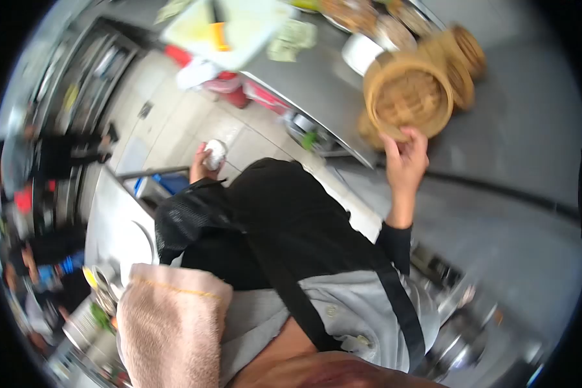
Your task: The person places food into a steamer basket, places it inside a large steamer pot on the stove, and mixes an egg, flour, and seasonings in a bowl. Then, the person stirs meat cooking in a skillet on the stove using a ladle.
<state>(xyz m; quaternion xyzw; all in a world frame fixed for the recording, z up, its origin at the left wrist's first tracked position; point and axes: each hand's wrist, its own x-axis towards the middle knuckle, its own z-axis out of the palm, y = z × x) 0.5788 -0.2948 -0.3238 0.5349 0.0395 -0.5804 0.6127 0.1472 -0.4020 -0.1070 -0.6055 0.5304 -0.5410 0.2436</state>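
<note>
Bamboo is meeting the right hand (407, 161): its thumb and fingers are pinching the near rim of one large round steamer (404, 63), which is sitting near the edge of a grey metal worktop (333, 84). At least three more round bamboo pieces (469, 52) are showing around it, two lying just beyond on its right and one partly hidden below its left side. The left hand (200, 169) is curling its fingers around one rounded white object (216, 154), holding it over the tiled floor (174, 110), well apart from the steamer; blur is hiding what it is. One white dish (361, 53) is standing just beside the steamer on the far left. Further left, one knife (220, 35) with an orange handle is lying on one pale cutting board (246, 32), and one greenish patterned piece (292, 40) is resting by the board's right edge. One pinkish towel (174, 323) is hanging over the left shoulder. At least two people (64, 152) are standing in the background at left. One small mark (332, 312) is showing on the grey shirt (362, 291), too blurred to read.
</note>
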